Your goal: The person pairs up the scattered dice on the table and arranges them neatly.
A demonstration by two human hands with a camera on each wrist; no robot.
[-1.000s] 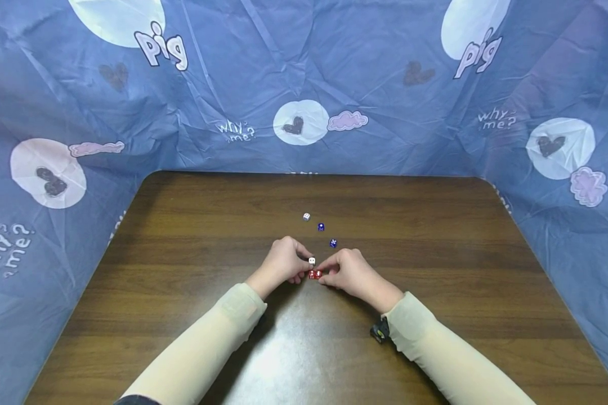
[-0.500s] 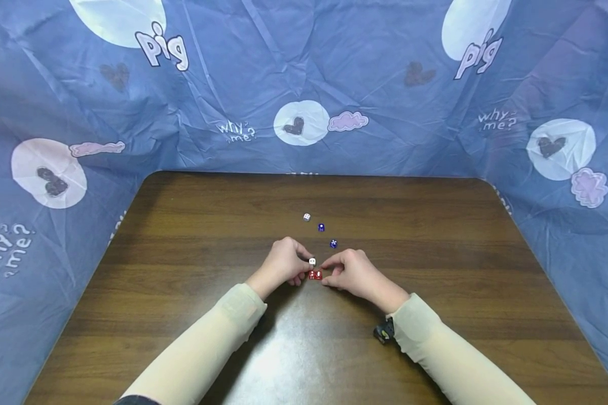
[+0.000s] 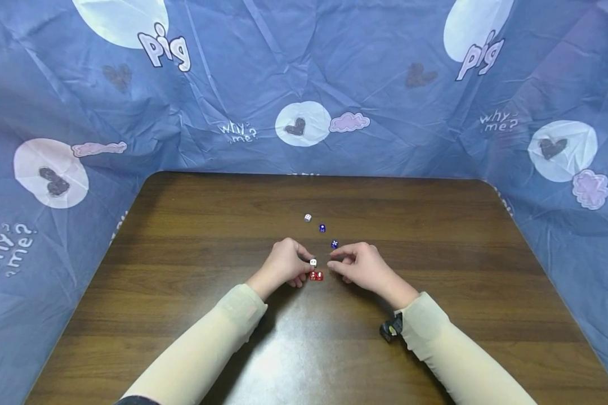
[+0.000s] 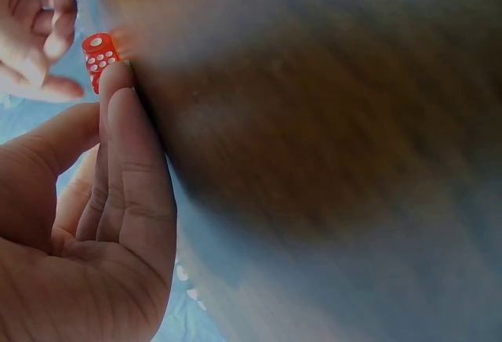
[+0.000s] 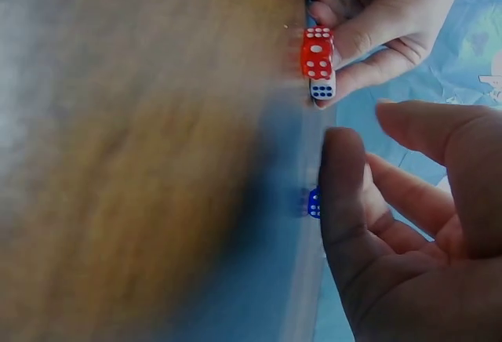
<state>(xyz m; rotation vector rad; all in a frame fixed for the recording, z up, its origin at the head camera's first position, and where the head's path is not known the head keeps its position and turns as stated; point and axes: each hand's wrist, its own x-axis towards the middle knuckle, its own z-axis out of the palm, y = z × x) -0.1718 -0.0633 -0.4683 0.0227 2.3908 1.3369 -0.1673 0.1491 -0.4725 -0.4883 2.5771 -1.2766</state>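
Observation:
My left hand pinches a white die between thumb and forefinger; in the right wrist view the white die shows blue pips. Right in front of it two red dice sit side by side, their pips white. The red dice overlap the white one in the right wrist view. To the right, my right hand hovers over the table with thumb and forefinger apart and nothing between them. Its fingertips are close to a blue die, which is partly hidden behind the fingers in the right wrist view.
Farther back on the brown wooden table lie another blue die and a second white die. Blue printed cloth hangs behind the table and along both sides.
My right hand has let go of the red dice and moved right and slightly back, toward the nearer blue die. The left hand stays at the white die.

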